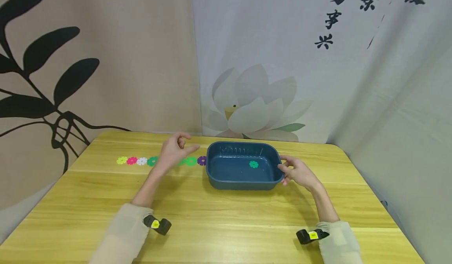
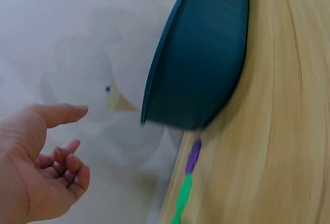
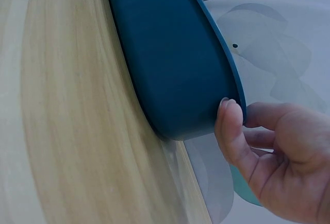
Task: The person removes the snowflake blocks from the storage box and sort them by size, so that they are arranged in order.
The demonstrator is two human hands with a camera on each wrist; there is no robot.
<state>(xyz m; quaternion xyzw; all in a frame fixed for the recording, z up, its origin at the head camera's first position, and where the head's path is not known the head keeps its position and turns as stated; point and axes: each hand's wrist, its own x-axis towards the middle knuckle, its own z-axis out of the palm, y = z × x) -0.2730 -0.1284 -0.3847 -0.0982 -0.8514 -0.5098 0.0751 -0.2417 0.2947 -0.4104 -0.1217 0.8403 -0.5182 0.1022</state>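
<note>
A dark blue rectangular plastic basin (image 1: 243, 185) stands on the wooden table, with one green flower-shaped piece (image 1: 254, 164) on its floor. My right hand (image 1: 298, 172) pinches the basin's right rim, thumb on the outer wall in the right wrist view. To the left of the basin, my left hand (image 1: 174, 152) hovers over a row of flower pieces, fingers loosely bent and holding nothing. That row runs from a yellow flower (image 1: 121, 160) through pink, white and green ones to a purple flower (image 1: 202, 161) beside the basin's left wall. Part of it is hidden behind the left hand.
The light wood table (image 1: 219, 224) extends around the basin and ends at a curtain (image 1: 141, 60) printed with leaves, a lotus and black characters. Each wrist wears a small black camera, such as the left wrist camera (image 1: 162, 225).
</note>
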